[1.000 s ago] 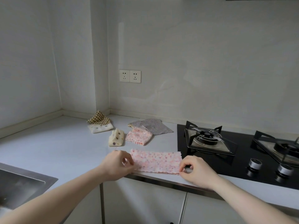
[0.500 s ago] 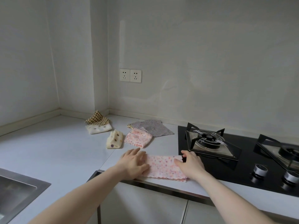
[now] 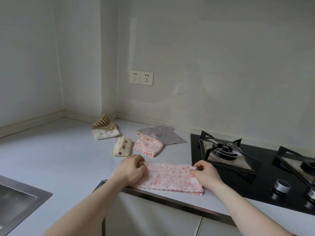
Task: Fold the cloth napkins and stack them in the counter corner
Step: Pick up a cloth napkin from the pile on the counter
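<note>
Head view: the pink napkin (image 3: 172, 178) lies at the counter (image 3: 59, 160) edge. The left hand (image 3: 131, 171) and right hand (image 3: 205, 174) each pinch an end. It looks soft and floppy, so corners are best.

Left hand (image 3: 131, 170) and right hand (image 3: 205, 174), flat on the pink napkin (image 3: 170, 178) half a second ago, now pinch its far corners with curled fingers.

Six napkins (image 3: 170, 178) — two hands (image 3: 131, 171), two burners (image 3: 225, 149), two sockets (image 3: 141, 77).
</note>
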Demonstrator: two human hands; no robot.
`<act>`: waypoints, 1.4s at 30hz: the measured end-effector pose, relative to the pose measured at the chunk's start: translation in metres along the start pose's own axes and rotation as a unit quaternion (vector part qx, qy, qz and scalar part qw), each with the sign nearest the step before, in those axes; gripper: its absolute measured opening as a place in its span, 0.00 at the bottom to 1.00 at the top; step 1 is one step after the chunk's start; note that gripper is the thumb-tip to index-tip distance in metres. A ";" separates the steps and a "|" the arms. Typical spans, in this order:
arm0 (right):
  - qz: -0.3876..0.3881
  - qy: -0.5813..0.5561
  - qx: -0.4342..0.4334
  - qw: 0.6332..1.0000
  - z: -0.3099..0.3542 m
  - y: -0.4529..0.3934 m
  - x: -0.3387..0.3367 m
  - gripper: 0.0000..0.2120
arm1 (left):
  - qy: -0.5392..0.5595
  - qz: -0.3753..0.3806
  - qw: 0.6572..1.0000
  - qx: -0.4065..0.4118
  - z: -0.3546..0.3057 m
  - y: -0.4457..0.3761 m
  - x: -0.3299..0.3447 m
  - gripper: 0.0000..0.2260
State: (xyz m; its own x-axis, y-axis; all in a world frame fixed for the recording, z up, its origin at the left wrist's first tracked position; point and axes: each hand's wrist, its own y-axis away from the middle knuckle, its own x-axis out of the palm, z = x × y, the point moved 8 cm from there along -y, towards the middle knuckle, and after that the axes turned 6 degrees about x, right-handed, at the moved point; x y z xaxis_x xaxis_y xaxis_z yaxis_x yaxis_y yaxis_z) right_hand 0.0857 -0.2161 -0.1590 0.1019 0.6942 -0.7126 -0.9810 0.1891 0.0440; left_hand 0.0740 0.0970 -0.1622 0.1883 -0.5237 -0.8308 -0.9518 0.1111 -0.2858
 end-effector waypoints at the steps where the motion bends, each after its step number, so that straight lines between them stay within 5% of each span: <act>1: 0.002 -0.024 0.003 1.000 0.001 0.000 -0.003 0.09 | 0.008 0.000 1.000 -0.007 0.001 0.001 0.000 0.16; 13: -0.003 -0.073 -0.024 0.997 0.075 0.001 -0.030 0.16 | 0.101 -0.015 0.993 -0.054 0.013 0.002 -0.002 0.14; 29: 0.094 -0.095 -0.048 0.990 0.141 0.030 0.076 0.13 | 0.192 -0.051 0.977 -0.078 0.022 0.001 -0.009 0.13; 36: 0.163 -0.149 -0.025 0.975 0.138 0.036 0.100 0.22 | 0.181 -0.070 0.979 -0.066 0.024 -0.003 -0.010 0.10; 42: 0.054 -0.053 -0.060 0.995 0.107 0.016 0.064 0.19 | 0.173 -0.076 0.980 -0.065 0.022 -0.004 -0.009 0.10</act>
State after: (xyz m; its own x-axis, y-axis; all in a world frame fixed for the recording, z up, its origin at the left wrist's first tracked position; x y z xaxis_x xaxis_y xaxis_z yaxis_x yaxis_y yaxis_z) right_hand 0.0945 -0.0946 -0.1293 0.0057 0.7761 -0.6305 -0.9992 0.0299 0.0278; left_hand 0.0814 0.1201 -0.1646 0.2575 -0.7840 -0.5649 -0.9463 -0.0863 -0.3116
